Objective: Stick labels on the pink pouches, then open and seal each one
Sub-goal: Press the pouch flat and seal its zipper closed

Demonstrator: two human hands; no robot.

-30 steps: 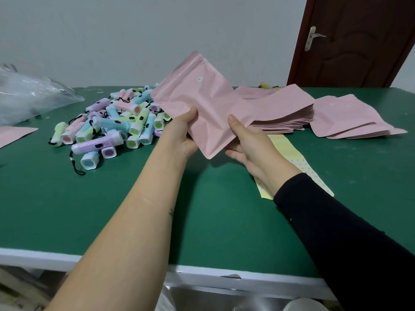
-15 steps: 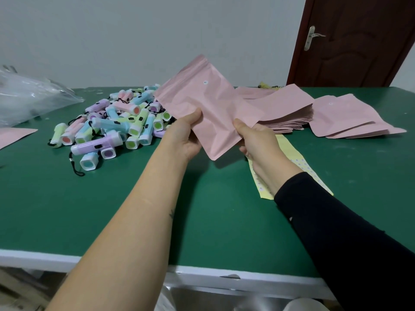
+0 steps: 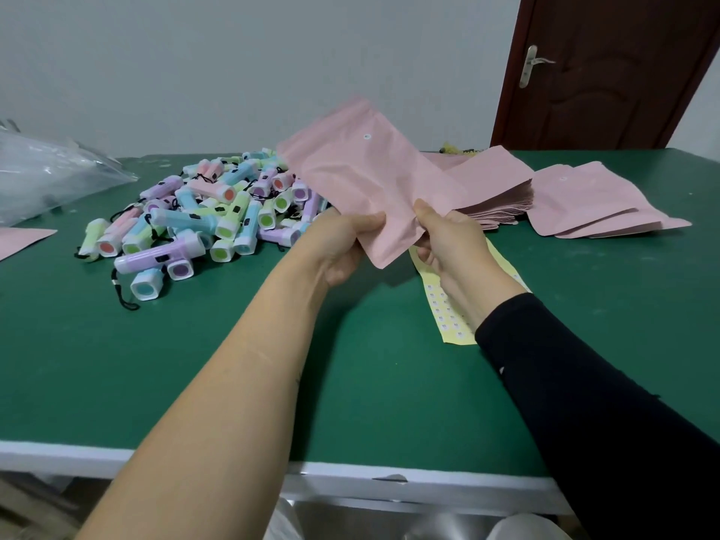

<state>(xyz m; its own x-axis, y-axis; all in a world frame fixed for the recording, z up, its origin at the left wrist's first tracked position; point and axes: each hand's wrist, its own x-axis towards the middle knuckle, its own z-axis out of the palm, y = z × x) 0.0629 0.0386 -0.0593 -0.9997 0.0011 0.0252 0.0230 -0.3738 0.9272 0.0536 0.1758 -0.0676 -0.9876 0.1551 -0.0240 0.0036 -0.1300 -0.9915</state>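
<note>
pouch (image 3: 362, 181) up in the air over the desk (image 3: 195, 364), tilted, gripped by both hands at its lower corner; left hand (image 3: 339, 247) pinches the lower edge, thumb on the near face and fingers (image 3: 345, 271) curled behind; right hand (image 3: 452, 243) pinches the same edge just beside it, thumb on top; a small round label (image 3: 366, 136) sits near the upper edge; the film looks thin, light and soft, creasing and bulging where it is gripped, so it would likely flop if held by one corner; it looks smooth and perhaps a bit slippery, so a firm pinch on each face near the mouth seems the way to pull it open; which edge is the mouth i cannot tell; not fragile, though it will crease; a stack of pouches (image 3: 495, 196) lies flat behind, and a few labelled pouches (image 3: 592, 204) lie further right; a yellow label sheet (image 3: 448, 313) lies under the right wrist; the desk top is green and matt with a white front edge; a heap of pastel torches (image 3: 202, 212) at left, a clear plastic bag (image 3: 50, 177) far left; pale wall and a dark door (image 3: 607, 72) behind
</note>
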